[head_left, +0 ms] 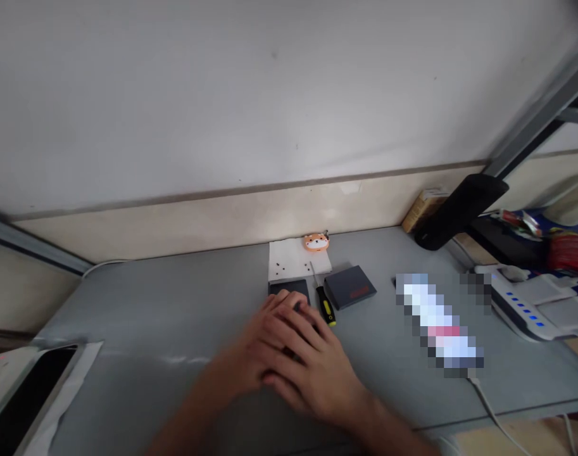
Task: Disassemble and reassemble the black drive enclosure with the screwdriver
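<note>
Dark case covered by both hands at near edge of white paper, right hand stacked over left hand, fingers loosely curled, grip unclear. Screwdriver lying just right, untouched; tiny screws scattered on paper; second grey case further right.

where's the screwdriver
In the head view, the yellow-and-black screwdriver lies between the right hand and a dark grey case, its tip at the white paper.

hands over dark case
</note>
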Available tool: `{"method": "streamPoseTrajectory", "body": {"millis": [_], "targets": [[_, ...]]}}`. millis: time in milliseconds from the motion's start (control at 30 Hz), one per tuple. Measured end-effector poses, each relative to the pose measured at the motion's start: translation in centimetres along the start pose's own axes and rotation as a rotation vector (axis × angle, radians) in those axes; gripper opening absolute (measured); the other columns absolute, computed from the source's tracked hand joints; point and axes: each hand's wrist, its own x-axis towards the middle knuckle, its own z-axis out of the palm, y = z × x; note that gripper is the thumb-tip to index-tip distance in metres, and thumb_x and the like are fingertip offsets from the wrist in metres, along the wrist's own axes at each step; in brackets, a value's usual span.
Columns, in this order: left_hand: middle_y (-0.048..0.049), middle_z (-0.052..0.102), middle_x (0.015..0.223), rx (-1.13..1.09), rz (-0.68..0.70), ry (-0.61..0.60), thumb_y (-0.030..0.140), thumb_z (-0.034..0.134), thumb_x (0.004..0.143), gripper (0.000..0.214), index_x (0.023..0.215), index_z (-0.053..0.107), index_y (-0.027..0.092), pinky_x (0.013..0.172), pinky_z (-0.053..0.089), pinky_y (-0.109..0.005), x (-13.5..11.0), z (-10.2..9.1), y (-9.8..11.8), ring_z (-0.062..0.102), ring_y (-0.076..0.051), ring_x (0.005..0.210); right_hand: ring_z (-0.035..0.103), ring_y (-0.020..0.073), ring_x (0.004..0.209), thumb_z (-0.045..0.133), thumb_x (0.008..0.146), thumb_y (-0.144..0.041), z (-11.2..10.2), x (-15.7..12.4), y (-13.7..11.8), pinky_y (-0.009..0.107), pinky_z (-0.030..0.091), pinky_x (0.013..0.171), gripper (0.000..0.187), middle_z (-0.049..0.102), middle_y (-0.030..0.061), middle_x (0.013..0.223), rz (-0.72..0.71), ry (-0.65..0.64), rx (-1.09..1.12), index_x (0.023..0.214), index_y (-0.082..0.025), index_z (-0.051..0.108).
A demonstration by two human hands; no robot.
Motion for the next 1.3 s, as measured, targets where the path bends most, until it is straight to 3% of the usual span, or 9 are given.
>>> {"method": "streamPoseTrajectory", "body": {"millis": [100,233,300,467,733,900,1067,1200,1300], "targets": [[-0.0040,0.073,0.115,-0.166,0.126,-0.053,0.031,0.047,0.098,0.026,0.111,0.069,0.027,0.099,0.055,-0.032,0.1,-1.5,-1.1,0.068,-0.020,0.109,0.054,0.0248,0.133,0.051,0.102,-0.031,-0.4,-0.3,1.3,0.044,0.046,0.110,0.032,0.062,0.0062,0.142,0.074,0.026,-0.077,0.131,-0.030,0.065],[-0.0051,0.071,0.099,-0.173,-0.250,0.053,0.029,0.036,0.104,0.033,0.107,0.069,0.024,0.076,0.058,-0.028,-0.4,-1.5,-4.3,0.069,-0.018,0.089,0.071,0.0228,0.091,0.049,0.101,-0.024,-1.1,-1.6,3.6,0.034,0.055,0.077,0.029,0.074,0.0108,0.105,0.438,0.061,-0.257,0.122,-0.019,0.068],[-0.0059,0.071,0.098,-0.047,-0.302,0.107,0.031,0.037,0.102,0.033,0.106,0.070,0.023,0.085,0.057,-0.033,-0.8,-1.1,-5.9,0.068,-0.021,0.093,0.071,0.0204,0.076,0.050,0.101,-0.024,-0.9,-2.1,4.2,0.031,0.052,0.066,0.024,0.073,0.0077,0.093,0.536,0.024,-0.322,0.112,-0.019,0.070],[-0.0060,0.072,0.100,0.026,-0.335,0.039,0.033,0.036,0.103,0.035,0.111,0.069,0.022,0.088,0.056,-0.035,-1.4,-0.2,-8.2,0.068,-0.021,0.090,0.071,0.0176,0.065,0.055,0.097,-0.020,0.0,-2.5,3.8,0.028,0.046,0.051,0.019,0.072,0.0077,0.102,0.594,-0.162,-0.383,0.107,-0.022,0.070],[-0.0067,0.073,0.101,0.036,-0.317,-0.013,0.030,0.035,0.104,0.037,0.117,0.069,0.022,0.088,0.055,-0.034,-1.4,0.1,-8.4,0.069,-0.021,0.091,0.075,0.0204,0.071,0.054,0.095,-0.013,-0.3,-2.0,3.8,0.029,0.054,0.055,0.029,0.072,0.0095,0.115,0.679,-0.347,-0.288,0.118,-0.024,0.068],[-0.0078,0.073,0.104,-0.028,-0.347,-0.030,0.033,0.036,0.103,0.038,0.117,0.068,0.021,0.088,0.054,-0.035,-1.4,-0.2,-8.2,0.069,-0.022,0.093,0.075,0.0219,0.079,0.051,0.096,-0.018,-1.2,-2.4,4.1,0.031,0.058,0.063,0.025,0.076,0.0097,0.109,0.653,0.018,-0.209,0.111,-0.020,0.072],[-0.0069,0.070,0.100,-0.153,-0.480,-0.103,0.042,0.043,0.100,0.041,0.127,0.064,0.020,0.083,0.055,-0.036,-1.5,-0.8,-7.7,0.066,-0.022,0.086,0.065,0.0157,0.062,0.064,0.093,-0.035,-5.1,-1.2,5.4,0.030,0.056,0.062,0.020,0.076,0.0034,0.088,0.766,0.369,0.004,0.106,-0.023,0.074],[-0.0081,0.065,0.122,-0.226,-0.504,-0.218,0.046,0.066,0.087,0.061,0.143,0.053,0.026,0.084,0.055,-0.035,-1.8,-1.4,-7.2,0.065,-0.022,0.092,0.067,0.0191,0.075,0.067,0.091,-0.046,-9.4,2.4,7.8,0.035,0.055,0.068,0.023,0.071,0.0029,0.086,0.719,0.959,0.172,0.099,-0.025,0.072],[-0.0084,0.050,0.147,-0.237,-0.489,-0.279,0.046,0.074,0.081,0.075,0.149,0.045,0.034,0.089,0.056,-0.038,-2.1,-1.7,-6.8,0.065,-0.025,0.104,0.052,0.0126,0.055,0.063,0.093,-0.049,-11.1,5.4,8.8,0.031,0.049,0.058,0.033,0.048,-0.0030,0.062,0.625,1.304,0.250,0.070,-0.025,0.064]]}}
